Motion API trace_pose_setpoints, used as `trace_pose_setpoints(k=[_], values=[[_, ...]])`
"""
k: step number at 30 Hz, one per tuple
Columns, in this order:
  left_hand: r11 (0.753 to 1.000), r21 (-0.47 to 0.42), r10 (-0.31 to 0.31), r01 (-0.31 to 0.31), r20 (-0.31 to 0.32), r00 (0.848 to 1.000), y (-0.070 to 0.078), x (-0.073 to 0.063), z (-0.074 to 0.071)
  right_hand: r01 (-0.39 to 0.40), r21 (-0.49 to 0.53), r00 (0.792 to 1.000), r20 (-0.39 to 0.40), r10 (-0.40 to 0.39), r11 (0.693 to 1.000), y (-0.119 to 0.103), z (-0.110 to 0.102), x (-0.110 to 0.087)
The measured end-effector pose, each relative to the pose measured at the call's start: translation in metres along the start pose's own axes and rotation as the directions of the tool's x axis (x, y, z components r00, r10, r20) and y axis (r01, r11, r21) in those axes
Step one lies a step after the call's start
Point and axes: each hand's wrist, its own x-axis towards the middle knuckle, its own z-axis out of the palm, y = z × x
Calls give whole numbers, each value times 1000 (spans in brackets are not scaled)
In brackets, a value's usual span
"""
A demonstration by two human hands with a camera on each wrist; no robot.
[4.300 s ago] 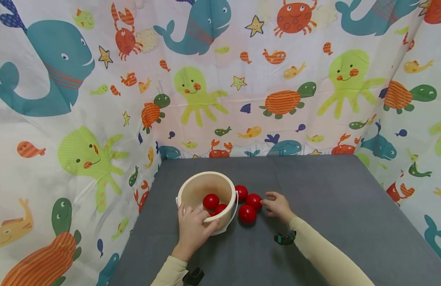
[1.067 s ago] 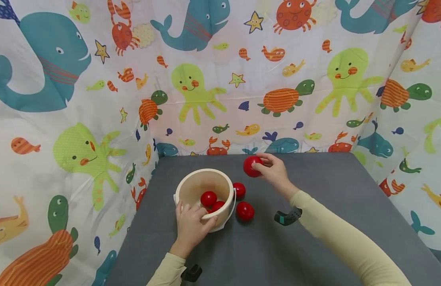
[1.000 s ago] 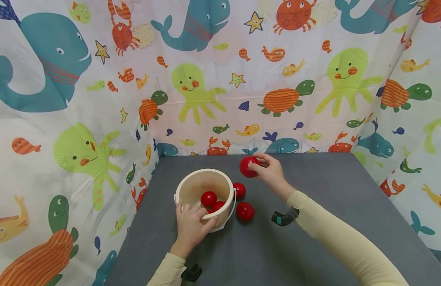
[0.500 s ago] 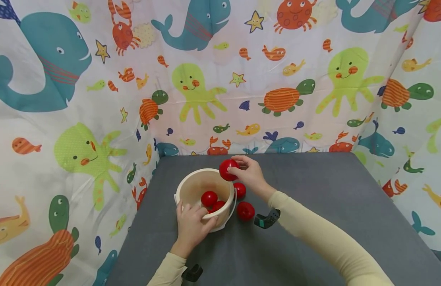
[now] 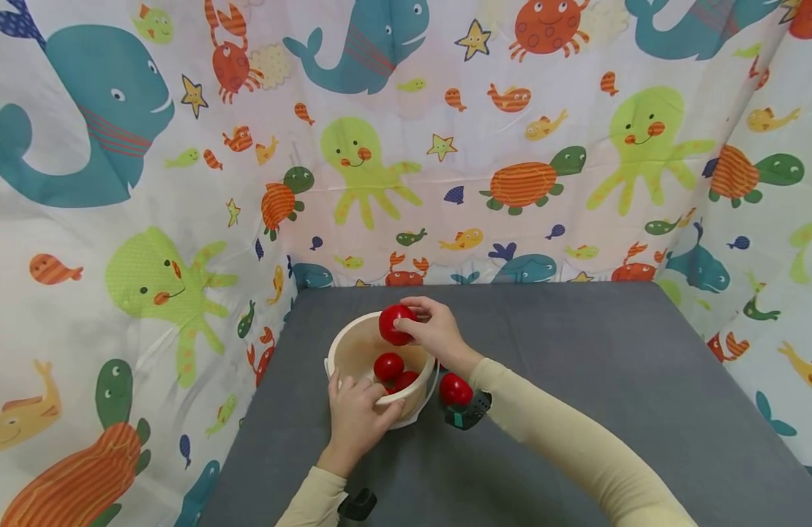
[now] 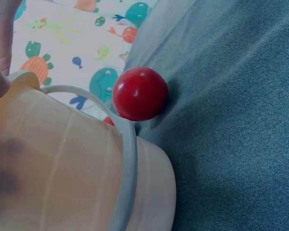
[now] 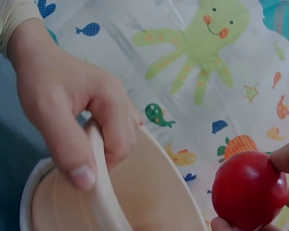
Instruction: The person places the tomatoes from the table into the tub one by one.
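My left hand [image 5: 358, 424] grips the near rim of a cream plastic bucket [image 5: 353, 344], fingers inside and thumb outside, as the right wrist view also shows. Several glossy red balls [image 5: 389, 367], slightly uneven like toy apples or tomatoes, lie inside. With thumb and fingers my right hand [image 5: 439, 333] holds another red ball [image 7: 249, 190] over the bucket's far right rim, above its opening. Outside, to the bucket's right, a red ball [image 6: 140, 94] rests on the table, partly behind my right wrist in the head view. One more is mostly hidden behind the bucket in the left wrist view.
Dark grey cloth [image 5: 577, 410] covers the table. The bucket's white handle [image 6: 130, 168] hangs down its right side. A curtain [image 5: 445, 183] printed with sea animals stands along the back and both sides. Each wrist wears a dark band [image 5: 468, 411].
The right hand has picked up a red ball from the table beside the bucket, raised it and carried it left over the bucket. The left hand has stayed on the rim.
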Motion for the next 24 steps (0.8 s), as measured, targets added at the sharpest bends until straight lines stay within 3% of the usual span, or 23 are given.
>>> trace_pose_setpoints(k=[6, 17, 24], values=[[1000, -8, 14, -15, -25, 1000, -1, -1, 1, -24, 6, 999, 32, 23, 1000, 0, 19, 2], [1000, 4, 7, -7, 2, 1000, -3, -1, 1, -132, -33, 990, 37, 133, 991, 21, 42, 6], [1000, 11, 7, -7, -3, 1000, -4, -1, 1, -138, -78, 988, 52, 143, 987, 27, 49, 8]])
